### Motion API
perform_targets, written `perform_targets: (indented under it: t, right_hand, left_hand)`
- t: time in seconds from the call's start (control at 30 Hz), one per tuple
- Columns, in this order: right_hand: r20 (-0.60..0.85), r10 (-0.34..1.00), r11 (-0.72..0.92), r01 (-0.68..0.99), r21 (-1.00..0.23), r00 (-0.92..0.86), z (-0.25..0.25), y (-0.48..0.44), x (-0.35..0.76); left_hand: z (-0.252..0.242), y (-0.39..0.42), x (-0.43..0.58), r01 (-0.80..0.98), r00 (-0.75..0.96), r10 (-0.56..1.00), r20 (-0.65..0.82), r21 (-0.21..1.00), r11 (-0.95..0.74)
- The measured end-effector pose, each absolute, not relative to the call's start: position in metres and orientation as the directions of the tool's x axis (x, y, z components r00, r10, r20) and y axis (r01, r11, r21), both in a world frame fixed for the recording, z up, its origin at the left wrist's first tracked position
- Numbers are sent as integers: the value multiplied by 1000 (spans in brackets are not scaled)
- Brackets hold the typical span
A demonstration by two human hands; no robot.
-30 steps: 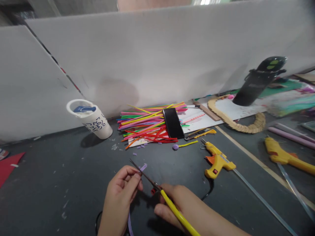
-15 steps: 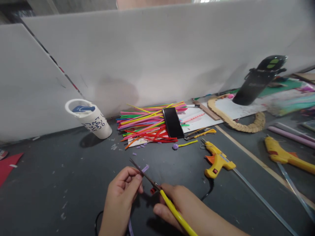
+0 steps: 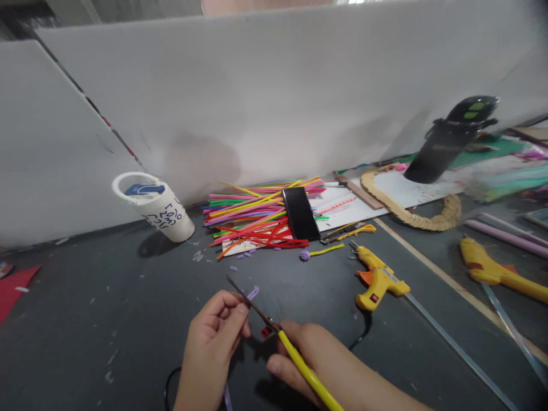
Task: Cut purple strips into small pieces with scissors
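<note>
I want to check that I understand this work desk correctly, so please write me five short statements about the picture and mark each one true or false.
1. The left hand pinches a purple strip. True.
2. The phone lies underneath the colourful strips. False: the phone lies partly on top of the colourful strips.
3. The right hand holds scissors with a yellow handle. True.
4. The white cup stands to the right of the phone. False: the white cup stands to its left.
5. Two yellow glue guns lie to the right of the phone. True.
</note>
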State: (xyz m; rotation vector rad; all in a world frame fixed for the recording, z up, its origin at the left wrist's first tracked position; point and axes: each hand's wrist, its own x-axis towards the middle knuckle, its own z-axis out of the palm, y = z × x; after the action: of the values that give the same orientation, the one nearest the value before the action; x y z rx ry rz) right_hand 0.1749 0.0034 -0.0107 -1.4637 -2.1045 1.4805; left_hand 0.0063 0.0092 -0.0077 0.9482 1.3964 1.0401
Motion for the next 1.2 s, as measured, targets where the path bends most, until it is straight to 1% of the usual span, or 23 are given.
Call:
perform_targets:
  t: [0.13, 0.27, 0.57, 0.73, 1.0, 1.2]
  right_hand:
    - [-327, 787, 30, 561, -827, -524, -11, 2, 176]
    - [-309, 786, 35, 538, -842, -536, -13, 2, 176]
    - [-339, 800, 29, 596, -802, -495, -15, 3, 175]
    - [-349, 790, 23, 593, -805, -504, -11, 2, 174]
    - [-404, 774, 2, 640, -768, -488, -7, 4, 173]
    - [-391, 769, 25, 636, -771, -505, -8, 4, 176]
  left_hand:
    - [-6, 9, 7, -77, -86, 939, -332, 942, 326]
    - [-6, 8, 7, -89, -86, 937, -340, 939, 332]
    - [-6, 10, 7, 14, -101, 964, -246, 968, 249]
    - [-7, 10, 5, 45, -83, 968, -237, 969, 241]
    - [-11, 11, 4, 45, -78, 966, -247, 967, 251]
    - [-11, 15, 0, 111, -33, 970, -241, 963, 243]
